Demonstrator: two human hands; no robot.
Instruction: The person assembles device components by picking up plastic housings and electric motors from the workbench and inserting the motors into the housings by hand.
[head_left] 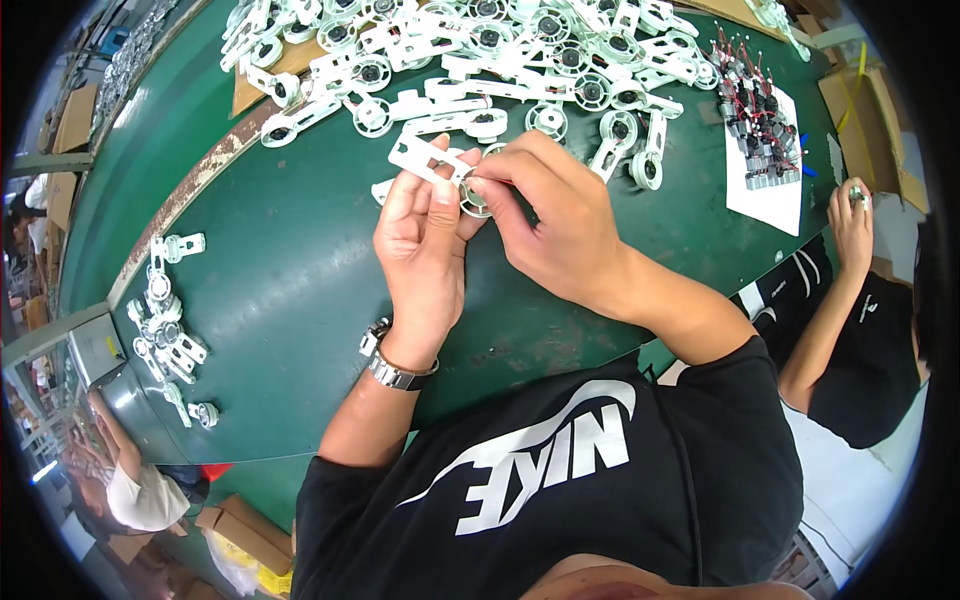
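A pale mint plastic fan housing (412, 154), with a slotted handle and a round ring end, is held up over the green table. My left hand (422, 255) is closed on it, palm up, the thumb pressing along the handle. At the ring end, my right hand (560, 220) pinches with thumb and forefinger. The fingertips hide whatever small piece may be between them. Just beyond my hands lies a big heap of similar fan housings (590, 92), many with dark motors in their rings.
Several assembled housings (160, 290) lie at the left on the green table (290, 290). Small motors with red and black wires (762, 125) rest on a white sheet (765, 205) at the right. A co-worker's hand (852, 225) is beyond it, near a cardboard box (868, 125).
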